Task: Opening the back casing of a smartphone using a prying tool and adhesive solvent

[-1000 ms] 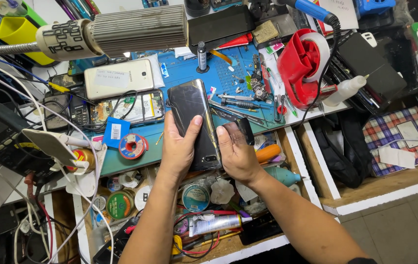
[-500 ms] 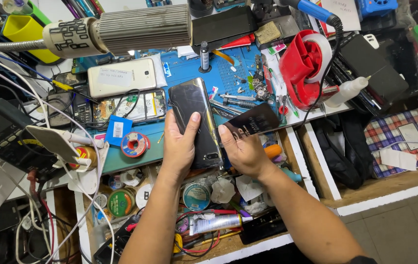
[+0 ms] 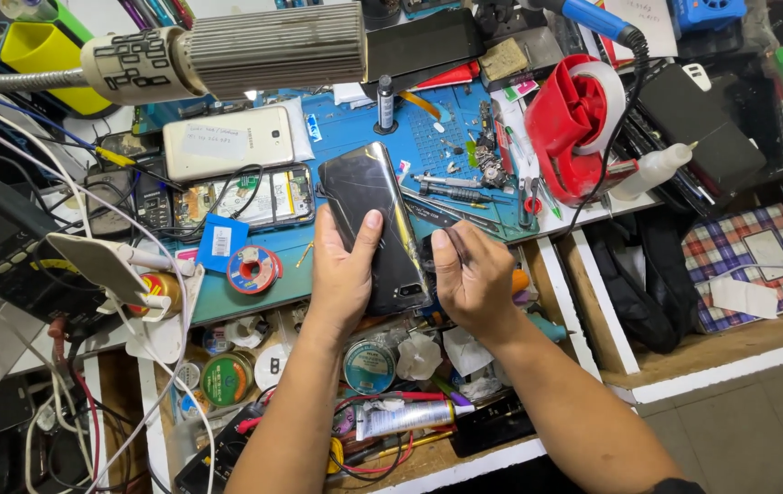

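Note:
A black phone with a glossy curved back lies tilted over the front edge of the blue work mat. My left hand grips it from the left, thumb laid across its back. My right hand is at the phone's lower right edge with thumb and forefinger curled close together. Anything pinched between them is too small to make out.
Tweezers and small tools lie on the mat beside a red tape dispenser. A white phone, an opened phone and a solder spool are to the left. A ribbed lamp head hangs above. The open drawer holds tins.
Half a second ago my right hand held a dark flat piece up to the right of the phone. That piece is out of sight now and the hand is back at the phone's edge.

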